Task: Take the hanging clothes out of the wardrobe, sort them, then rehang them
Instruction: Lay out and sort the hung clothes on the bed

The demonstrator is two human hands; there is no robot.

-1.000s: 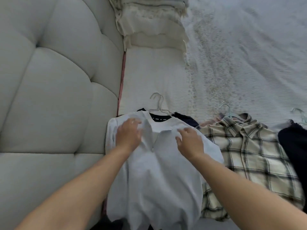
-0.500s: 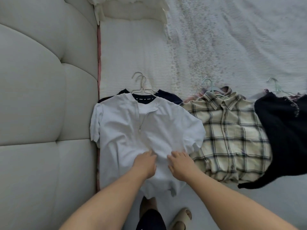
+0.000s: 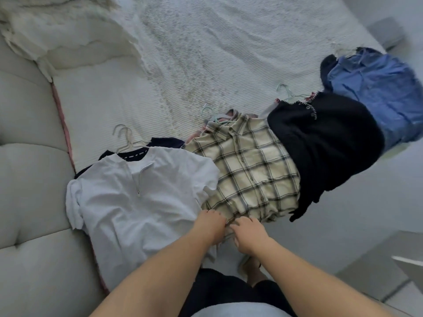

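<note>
Having left the white shirt, both hands reach the plaid shirt.

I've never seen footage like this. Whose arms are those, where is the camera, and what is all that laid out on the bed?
No machine here: the arms belong to a person wearing a wide-angle camera on the head, so you look down along their forearms. That lens bends the edges of the picture.

On the white bedspread lies a row of clothes, most with hangers showing at the neck. From the padded headboard side: a white zip-neck top over a dark garment, a cream plaid shirt, a black knit top, and a blue shirt.

The left hand and right hand sit together at the plaid shirt's bottom hem, beside the white top. Their fingers curl at the cloth, but whether they actually grip it is unclear.
</note>
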